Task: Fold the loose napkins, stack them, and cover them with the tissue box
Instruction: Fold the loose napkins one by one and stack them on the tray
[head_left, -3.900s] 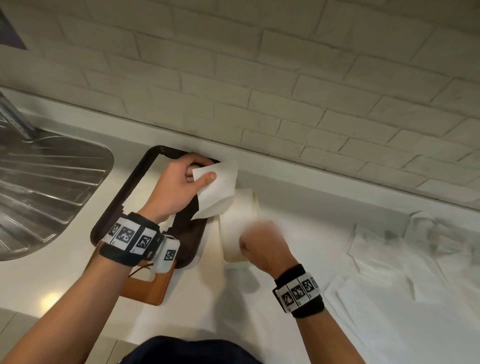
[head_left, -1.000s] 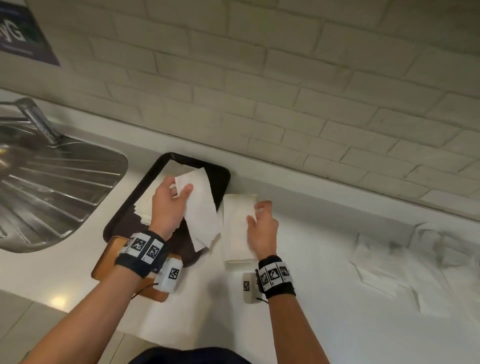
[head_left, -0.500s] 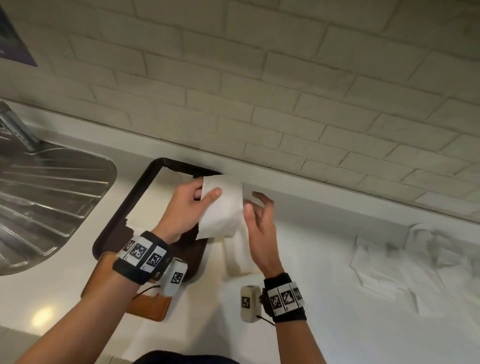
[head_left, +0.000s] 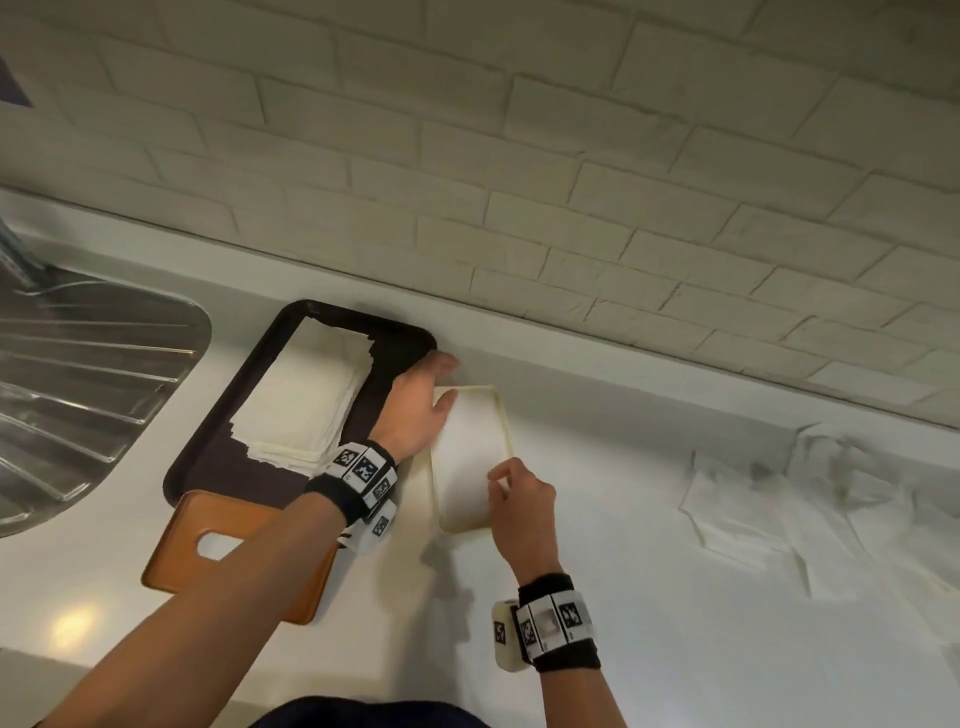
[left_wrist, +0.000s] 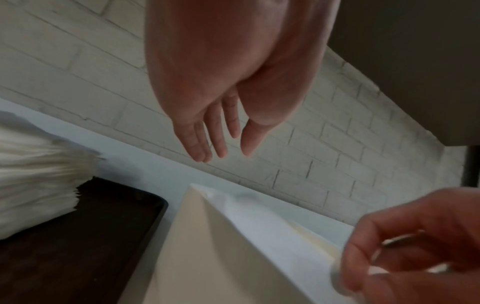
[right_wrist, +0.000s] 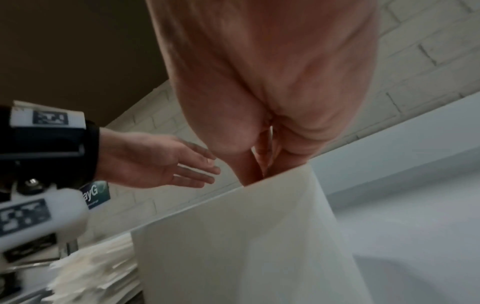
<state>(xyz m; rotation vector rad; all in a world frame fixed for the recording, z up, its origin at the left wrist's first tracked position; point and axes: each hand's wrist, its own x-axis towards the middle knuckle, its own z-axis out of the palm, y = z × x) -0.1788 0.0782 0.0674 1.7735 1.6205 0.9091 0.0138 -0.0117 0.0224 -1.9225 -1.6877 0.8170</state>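
A folded white napkin (head_left: 467, 452) lies on a cream rectangular holder (head_left: 505, 415) on the counter. My left hand (head_left: 436, 384) hovers open over its far left corner, fingers (left_wrist: 215, 139) straight. My right hand (head_left: 506, 480) pinches the napkin's (left_wrist: 259, 222) near right edge between curled fingers (left_wrist: 363, 259). A stack of folded napkins (head_left: 306, 400) sits in the dark tray (head_left: 208, 457) to the left. The orange-brown tissue box (head_left: 176, 540), with its slot up, lies in front of the tray, partly under my left forearm. Loose napkins (head_left: 841, 514) lie crumpled at the right.
A steel sink drainer (head_left: 78, 389) is at the far left. The brick wall (head_left: 519, 182) runs close behind the tray and holder. Bare white counter (head_left: 649, 597) lies between the holder and the loose napkins.
My left hand let go of the napkin it held up; the napkin now lies on the cream holder. My right hand came down and took hold of its right edge.
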